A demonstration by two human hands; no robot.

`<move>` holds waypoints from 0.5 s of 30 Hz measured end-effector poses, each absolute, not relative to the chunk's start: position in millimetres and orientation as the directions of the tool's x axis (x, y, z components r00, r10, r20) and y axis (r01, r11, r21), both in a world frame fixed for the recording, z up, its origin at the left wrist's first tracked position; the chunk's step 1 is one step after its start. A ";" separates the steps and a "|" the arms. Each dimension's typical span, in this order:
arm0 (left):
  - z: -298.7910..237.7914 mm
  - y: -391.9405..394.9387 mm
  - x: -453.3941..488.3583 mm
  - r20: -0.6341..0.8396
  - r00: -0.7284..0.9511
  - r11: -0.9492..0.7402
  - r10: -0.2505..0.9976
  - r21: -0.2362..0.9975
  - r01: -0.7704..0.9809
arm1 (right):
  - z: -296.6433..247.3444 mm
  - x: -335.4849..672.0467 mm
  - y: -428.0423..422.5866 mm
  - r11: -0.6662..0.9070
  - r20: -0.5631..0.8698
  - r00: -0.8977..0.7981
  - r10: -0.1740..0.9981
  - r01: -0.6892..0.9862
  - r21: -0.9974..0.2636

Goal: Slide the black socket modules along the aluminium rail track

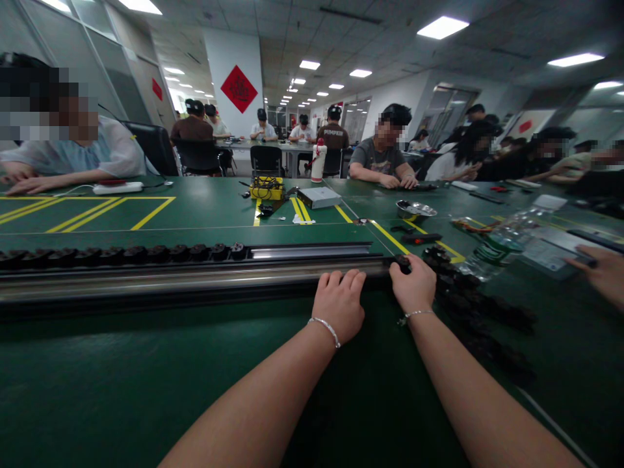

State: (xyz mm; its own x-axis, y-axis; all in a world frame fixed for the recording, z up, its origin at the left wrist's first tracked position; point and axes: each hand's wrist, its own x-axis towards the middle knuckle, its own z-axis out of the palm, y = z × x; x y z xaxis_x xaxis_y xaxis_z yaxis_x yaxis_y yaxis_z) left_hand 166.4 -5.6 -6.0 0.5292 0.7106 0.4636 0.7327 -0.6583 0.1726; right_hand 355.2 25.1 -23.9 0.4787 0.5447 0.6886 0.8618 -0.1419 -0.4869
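Note:
A long metal rail [195, 276] lies across the green table [121, 377] in front of me. A second rail [302, 251] behind it carries a row of several small black parts [121, 253] on its left half. My left hand [340, 304] rests on the near rail with its fingers curled over the top edge. My right hand [413, 285] grips the rail's right end, pinching a small black part [402, 261] there. A heap of loose black parts [478, 305] lies just right of that hand.
A plastic water bottle [507, 240] lies on its side at right, near another person's hand [604, 273]. A metal bowl [414, 209], a yellow box [266, 188], a grey box [319, 196] and a white power strip [117, 188] sit farther back. People sit around the tables.

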 end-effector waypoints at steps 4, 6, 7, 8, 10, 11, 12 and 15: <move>-4.8 -6.1 166.4 0.449 0.535 -0.653 0.716 0.158 0.741 | -23.6 355.5 25.7 -0.144 0.694 0.478 0.539 0.864 -0.483; -4.4 -6.2 166.5 0.439 0.536 -0.648 0.721 0.155 0.745 | -23.5 355.2 25.7 -0.138 0.696 0.476 0.537 0.864 -0.484; -4.3 -6.2 166.5 0.437 0.535 -0.647 0.723 0.155 0.747 | -23.3 355.0 25.6 -0.138 0.695 0.478 0.537 0.863 -0.487; -4.2 -6.2 166.4 0.436 0.534 -0.645 0.724 0.155 0.748 | -23.1 354.7 25.5 -0.141 0.691 0.482 0.538 0.860 -0.490; -4.3 -6.1 166.2 0.439 0.532 -0.645 0.724 0.156 0.748 | -22.6 354.2 25.1 -0.150 0.683 0.493 0.539 0.854 -0.498; -4.5 -6.1 166.0 0.442 0.532 -0.646 0.722 0.156 0.747 | -22.3 354.0 25.0 -0.156 0.679 0.497 0.539 0.852 -0.500; -4.7 -6.0 165.9 0.445 0.533 -0.649 0.719 0.156 0.745 | -22.0 353.9 24.8 -0.160 0.677 0.500 0.540 0.851 -0.500; -5.1 -6.1 165.9 0.457 0.532 -0.654 0.713 0.158 0.740 | -21.8 354.2 24.8 -0.163 0.677 0.495 0.545 0.855 -0.493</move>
